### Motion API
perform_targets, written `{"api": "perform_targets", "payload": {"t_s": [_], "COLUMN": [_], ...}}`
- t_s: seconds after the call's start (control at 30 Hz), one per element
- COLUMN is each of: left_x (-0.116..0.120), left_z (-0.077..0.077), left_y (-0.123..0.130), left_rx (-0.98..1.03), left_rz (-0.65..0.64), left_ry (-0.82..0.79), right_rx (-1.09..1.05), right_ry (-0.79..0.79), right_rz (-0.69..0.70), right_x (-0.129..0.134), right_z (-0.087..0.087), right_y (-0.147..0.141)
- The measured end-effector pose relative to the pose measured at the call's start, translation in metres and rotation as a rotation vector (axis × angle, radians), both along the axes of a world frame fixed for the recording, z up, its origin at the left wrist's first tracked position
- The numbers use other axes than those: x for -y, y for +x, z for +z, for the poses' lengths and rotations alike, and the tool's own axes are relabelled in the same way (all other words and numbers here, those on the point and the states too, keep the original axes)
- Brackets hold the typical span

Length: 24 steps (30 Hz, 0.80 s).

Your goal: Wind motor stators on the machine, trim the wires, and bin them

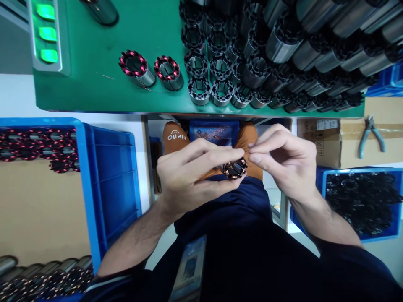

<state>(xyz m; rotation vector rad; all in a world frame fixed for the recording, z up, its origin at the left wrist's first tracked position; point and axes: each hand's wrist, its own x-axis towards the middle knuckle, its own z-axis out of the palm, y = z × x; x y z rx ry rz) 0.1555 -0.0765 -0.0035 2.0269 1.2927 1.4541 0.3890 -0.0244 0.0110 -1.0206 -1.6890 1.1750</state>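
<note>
Above my lap, my left hand (198,170) is closed round a small wound motor stator (235,168). Its ring-shaped end, with copper windings and black insulation, faces up towards me. Close beside it on the right, my right hand (280,159) has its thumb and forefinger pinched together near the stator's upper edge. Whatever sits in that pinch is too fine to make out. On the green bench ahead stand two stators with red windings, a left one (135,69) and a right one (169,72).
Many bare stators (222,90) fill the right part of the green bench (103,92). A blue crate (110,188) with wound stators stands left. To the right are pliers (371,136) on a cardboard box (349,151) and a blue bin (321,180) of black parts.
</note>
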Motion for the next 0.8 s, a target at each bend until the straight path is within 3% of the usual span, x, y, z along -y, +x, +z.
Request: {"api": "perform_targets", "payload": {"t_s": [0.13,0.23,0.37,0.53,0.67,0.8], "left_x": [-0.001,-0.001,-0.002,-0.003,-0.005,-0.007], "left_z": [0.01,0.014,0.013,0.01,0.007,0.003], "left_y": [0.0,0.001,0.0,0.001,0.006,0.01], "left_rx": [-0.02,-0.046,-0.045,-0.056,-0.048,0.0], "left_rz": [0.125,0.198,0.18,0.173,0.091,0.038], "left_ry": [-0.051,-0.094,-0.058,-0.045,-0.045,-0.048], "right_rx": [-0.109,-0.064,0.0,0.03,0.016,-0.083], "right_ry": [-0.007,0.109,0.298,0.263,0.255,0.026], "right_rz": [-0.144,-0.097,-0.034,-0.02,-0.001,-0.07], "right_x": [0.002,0.011,0.022,0.015,0.009,0.018], "right_z": [-0.01,-0.013,-0.01,-0.002,0.004,0.004], "right_y": [-0.001,-0.004,-0.012,-0.009,-0.006,-0.017]}}
